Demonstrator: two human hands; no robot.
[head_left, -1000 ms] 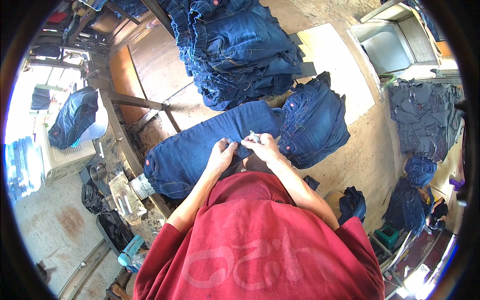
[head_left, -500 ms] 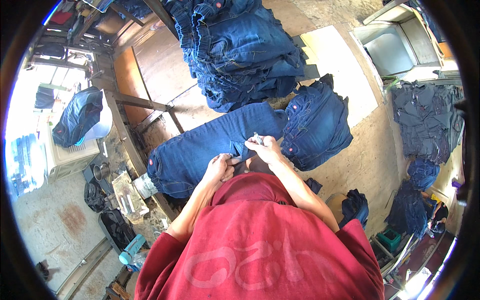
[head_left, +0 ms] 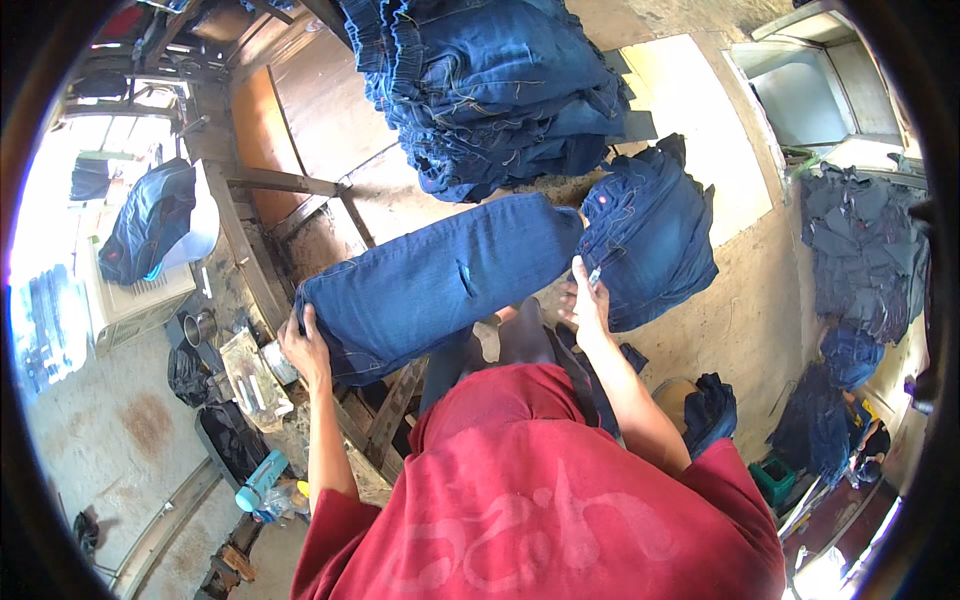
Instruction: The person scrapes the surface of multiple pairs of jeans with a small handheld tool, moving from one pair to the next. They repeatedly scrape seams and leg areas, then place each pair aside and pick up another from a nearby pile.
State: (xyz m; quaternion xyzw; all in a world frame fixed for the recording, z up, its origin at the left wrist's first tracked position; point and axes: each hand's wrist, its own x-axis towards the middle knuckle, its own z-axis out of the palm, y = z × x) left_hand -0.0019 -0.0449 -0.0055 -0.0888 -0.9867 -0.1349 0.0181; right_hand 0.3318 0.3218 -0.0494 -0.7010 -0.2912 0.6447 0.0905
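A blue denim garment [head_left: 440,280] lies stretched lengthwise in front of me, with a short dark slit or fold near its middle. My left hand [head_left: 306,345] grips its left end, thumb on top of the cloth. Near the right end is my right hand [head_left: 588,308], its fingers partly spread. It holds a small pale metal tool [head_left: 596,275], whose exact kind is too small to make out. Just beyond that hand sits a bunched denim garment [head_left: 650,235] with a small red round tag. What supports the stretched denim is mostly hidden under it.
A tall stack of denim garments [head_left: 490,95] rises ahead. To the left stand a wooden frame [head_left: 285,182], a metal cup [head_left: 200,328] and a turquoise-capped bottle [head_left: 262,482]. Dark grey garments [head_left: 865,250] lie at the far right, above a green crate [head_left: 772,482].
My left hand has moved from the garment's middle to its left end. My right hand has shifted right with the small tool. The denim's middle now lies flatter.
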